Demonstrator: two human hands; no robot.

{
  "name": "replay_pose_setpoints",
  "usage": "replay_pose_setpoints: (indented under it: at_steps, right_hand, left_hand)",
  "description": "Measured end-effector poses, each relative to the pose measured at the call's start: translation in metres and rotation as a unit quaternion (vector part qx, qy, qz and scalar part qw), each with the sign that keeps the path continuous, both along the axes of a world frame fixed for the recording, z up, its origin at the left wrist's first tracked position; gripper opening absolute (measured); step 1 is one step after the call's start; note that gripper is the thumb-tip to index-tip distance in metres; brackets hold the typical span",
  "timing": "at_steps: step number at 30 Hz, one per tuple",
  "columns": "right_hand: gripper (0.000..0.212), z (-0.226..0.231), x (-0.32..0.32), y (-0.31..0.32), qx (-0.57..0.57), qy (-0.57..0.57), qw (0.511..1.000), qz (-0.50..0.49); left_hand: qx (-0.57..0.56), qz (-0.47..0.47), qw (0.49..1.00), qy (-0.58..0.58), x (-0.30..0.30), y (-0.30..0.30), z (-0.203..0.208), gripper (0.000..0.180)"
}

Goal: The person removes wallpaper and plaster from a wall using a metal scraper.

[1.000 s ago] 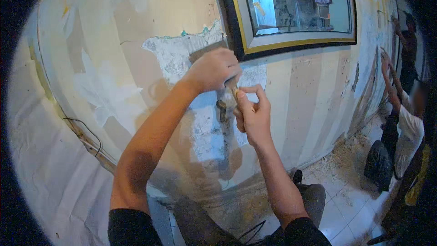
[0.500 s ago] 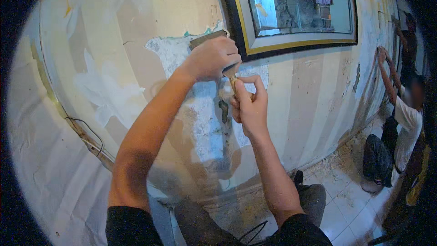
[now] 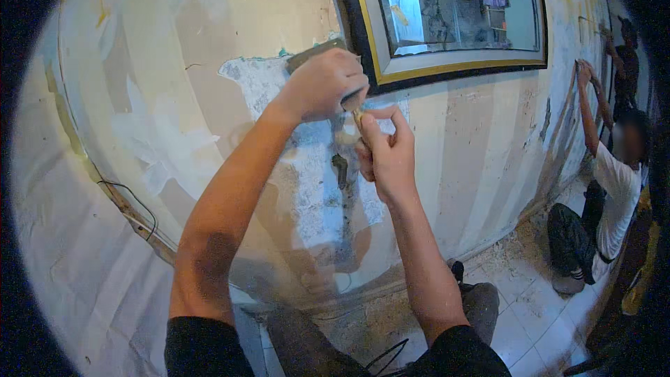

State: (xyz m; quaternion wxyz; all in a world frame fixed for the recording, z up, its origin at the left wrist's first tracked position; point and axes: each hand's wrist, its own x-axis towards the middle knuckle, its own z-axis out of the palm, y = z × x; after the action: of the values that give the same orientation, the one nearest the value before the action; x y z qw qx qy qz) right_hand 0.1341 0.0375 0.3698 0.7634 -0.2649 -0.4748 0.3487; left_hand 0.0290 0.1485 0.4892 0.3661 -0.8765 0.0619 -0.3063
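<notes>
My left hand (image 3: 326, 85) is closed around a wide flat scraper (image 3: 314, 54), its broad blade against the wall just left of the framed mirror. Right below, my right hand (image 3: 391, 153) grips a smaller putty knife (image 3: 359, 116) by its pale handle. The small knife's blade points up and meets the underside of my left hand; its tip is partly hidden there. Behind both hands is a bare whitish patch (image 3: 314, 188) where the striped wall covering is gone. Ragged greenish edges border its top, and a dark hole (image 3: 340, 167) sits in its middle.
A mirror (image 3: 460, 10) in a black and gold frame hangs at upper right. Farther right, a co-worker in a white shirt (image 3: 618, 185) crouches with hands raised to the wall. Debris (image 3: 520, 251) lies along the wall's foot; a thin black cable (image 3: 143, 202) hangs at left.
Both hands stay close together with their tools; the wide scraper has shifted slightly left. At far right, the co-worker's raised hands have moved up a little.
</notes>
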Motion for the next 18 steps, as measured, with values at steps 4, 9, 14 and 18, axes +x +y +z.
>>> replay_pose_setpoints:
  at_steps: [4,9,14,18]
  right_hand:
    - [0.016,0.002,0.000,0.002,-0.020,-0.007,1.000,0.000]
    - [0.015,0.002,0.003,0.002,0.024,-0.012,1.000,-0.011]
    - [0.015,0.005,-0.001,-0.001,0.018,-0.021,1.000,-0.015]
    - [0.014,0.004,-0.004,0.006,0.041,0.015,0.999,0.006]
  left_hand:
    - [-0.046,0.035,0.997,0.050,-0.001,0.000,0.000,0.013]
    - [-0.002,-0.010,1.000,-0.010,-0.001,-0.002,0.001,0.011]
    - [-0.032,0.000,0.998,0.061,-0.003,-0.007,0.005,0.017]
    - [-0.013,-0.006,1.000,0.011,-0.004,0.006,0.008,0.017]
